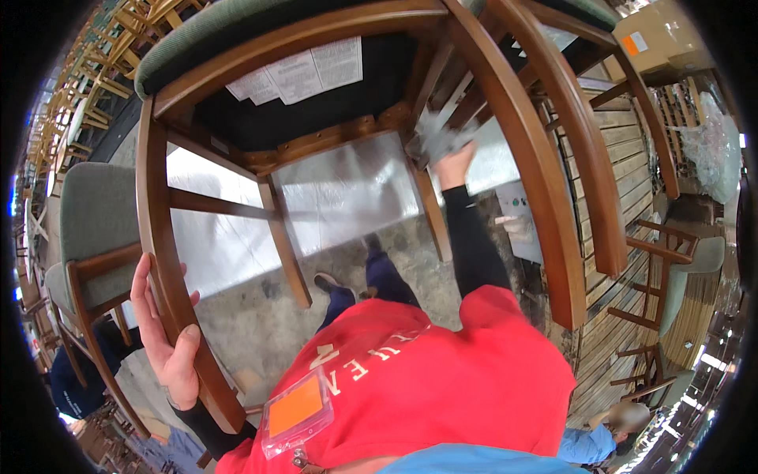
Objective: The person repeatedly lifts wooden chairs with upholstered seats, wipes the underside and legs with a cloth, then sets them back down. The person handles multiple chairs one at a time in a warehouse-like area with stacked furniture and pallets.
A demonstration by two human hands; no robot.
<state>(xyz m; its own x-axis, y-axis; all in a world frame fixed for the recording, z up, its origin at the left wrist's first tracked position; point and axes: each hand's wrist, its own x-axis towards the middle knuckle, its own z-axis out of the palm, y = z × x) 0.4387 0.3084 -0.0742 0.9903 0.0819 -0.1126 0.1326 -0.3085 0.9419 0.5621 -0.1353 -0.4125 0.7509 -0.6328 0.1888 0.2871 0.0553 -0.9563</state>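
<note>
A brown wooden chair [300,62] with a green-grey padded seat is tipped up before me, its dark underside and paper labels [316,73] showing. My left hand [175,351] holds the near left leg [178,292], the thumb in front and fingertips showing past its other side. My right hand [455,164] reaches under the seat frame, by the inner right corner. In it is a crumpled grey cloth [439,136], blurred by motion, pressed at the frame near the far right leg [430,205].
Another wooden chair [568,118] stands close at the right. Left is a grey-upholstered chair [99,201]. Silvery sheeting [339,186] lies beyond the legs. A grey box [521,225], slatted wood [624,158] and a carton [659,39] are at right. A person in blue [588,444] is lower right.
</note>
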